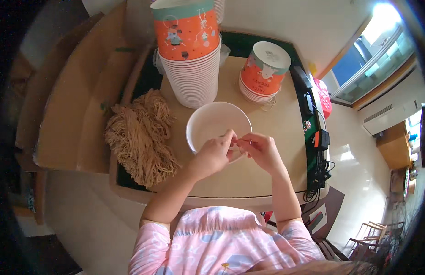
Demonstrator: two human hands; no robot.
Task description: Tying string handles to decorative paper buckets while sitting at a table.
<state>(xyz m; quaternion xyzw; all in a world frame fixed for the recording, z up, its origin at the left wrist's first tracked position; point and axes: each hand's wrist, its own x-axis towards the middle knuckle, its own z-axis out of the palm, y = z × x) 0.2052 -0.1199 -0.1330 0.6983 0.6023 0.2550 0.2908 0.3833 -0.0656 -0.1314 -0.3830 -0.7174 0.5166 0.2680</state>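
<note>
A white-lined paper bucket (212, 120) stands mouth up in front of me at the middle of the table. Over its near right rim, my left hand (215, 153) and my right hand (260, 151) meet, their fingertips pinched close together. Whatever lies between the fingers is too small to make out; it may be a thin cord. To the left of the bucket lies a heap of beige cords (141, 135). Behind it rises a tall stack of nested paper buckets (189, 50), orange with a green band. A shorter stack of upside-down buckets (266, 73) sits at the back right.
A large open cardboard box (79, 101) stands against the table's left side. Along the right edge of the table (286, 160) run black cables (318, 176) and a black adapter (321, 140). A red box (322, 97) is beyond that edge. Wooden chairs (373, 236) stand farther right.
</note>
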